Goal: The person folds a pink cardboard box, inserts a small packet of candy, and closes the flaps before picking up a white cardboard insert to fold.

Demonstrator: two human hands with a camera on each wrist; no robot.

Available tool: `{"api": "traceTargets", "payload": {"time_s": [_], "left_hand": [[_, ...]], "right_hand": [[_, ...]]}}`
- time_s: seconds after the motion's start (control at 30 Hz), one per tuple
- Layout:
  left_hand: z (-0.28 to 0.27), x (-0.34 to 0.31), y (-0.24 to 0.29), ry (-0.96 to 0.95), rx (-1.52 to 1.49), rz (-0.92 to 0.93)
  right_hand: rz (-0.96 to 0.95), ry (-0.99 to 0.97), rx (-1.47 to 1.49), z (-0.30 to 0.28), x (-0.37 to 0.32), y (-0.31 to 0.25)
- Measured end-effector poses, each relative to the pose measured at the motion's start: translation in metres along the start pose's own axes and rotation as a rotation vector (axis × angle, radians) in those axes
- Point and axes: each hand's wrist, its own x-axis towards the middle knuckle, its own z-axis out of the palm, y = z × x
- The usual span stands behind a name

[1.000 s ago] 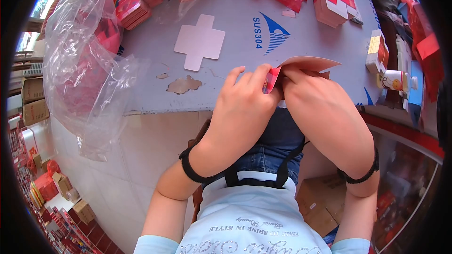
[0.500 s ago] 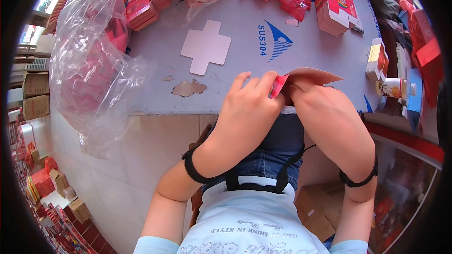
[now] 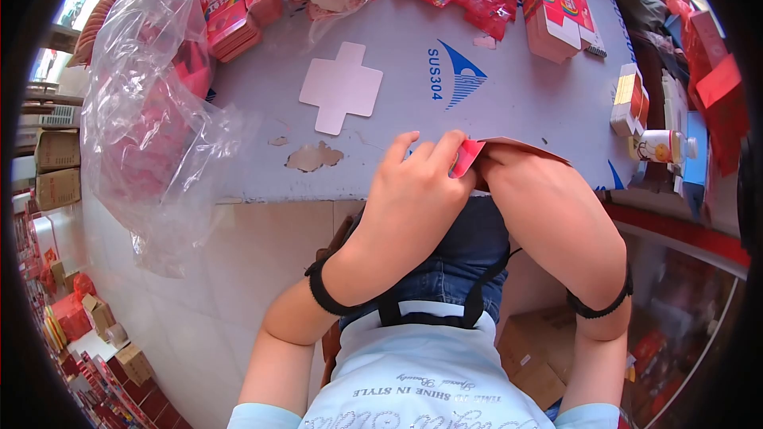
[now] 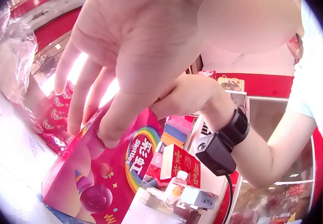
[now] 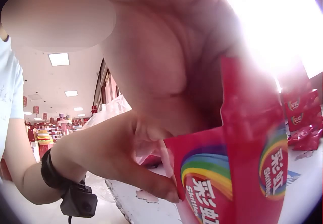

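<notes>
A red Skittles box of thin card, with a rainbow print, is held between both hands at the table's front edge. My left hand pinches its left side; in the left wrist view the thumb lies on the printed face and the fingers reach round behind. My right hand holds the far side, its fingers bent in under a plain card flap and largely hidden. The right wrist view shows two printed panels meeting at a fold beneath the right hand.
A white cross-shaped card lies flat on the grey table. Clear plastic wrap hangs over the left edge. Stacked Skittles cartons stand back left, more box blanks back right, red candy packets between. A bottle is at right.
The plain flap, raised above the right hand earlier, has come down close over its fingers. The right hand has shifted slightly; the left hand keeps its grip on the box.
</notes>
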Motion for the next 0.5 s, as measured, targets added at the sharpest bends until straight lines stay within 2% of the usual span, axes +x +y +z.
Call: {"api": "traceTargets", "payload": {"time_s": [0.07,0.1,0.17,0.3,0.37,0.4,0.47,0.5], "left_hand": [[0.001,-0.002,-0.001,-0.011,-0.017,-0.008],[0.002,-0.001,-0.001,-0.002,-0.017,0.005],[0.002,0.002,-0.002,0.011,-0.017,0.023],[0.001,0.002,-0.003,0.012,-0.015,0.03],[0.001,0.002,-0.003,0.02,-0.024,0.029],[0.001,0.002,-0.003,0.027,-0.012,0.024],[0.002,0.0,-0.001,0.029,-0.005,0.017],[0.001,0.0,0.001,0.048,0.034,0.017]], "right_hand": [[0.041,-0.134,-0.014,-0.003,0.0,-0.001],[0.044,-0.135,-0.009,-0.002,-0.001,0.0],[-0.075,-0.024,-0.056,0.0,0.0,0.005],[-0.094,0.004,-0.088,0.001,0.001,0.005],[0.035,-0.169,-0.039,-0.011,-0.001,-0.002],[0.034,-0.168,-0.04,-0.022,-0.003,-0.007],[0.191,-0.072,-0.037,-0.04,-0.011,-0.018],[0.194,-0.074,-0.035,-0.039,-0.013,-0.02]]}}
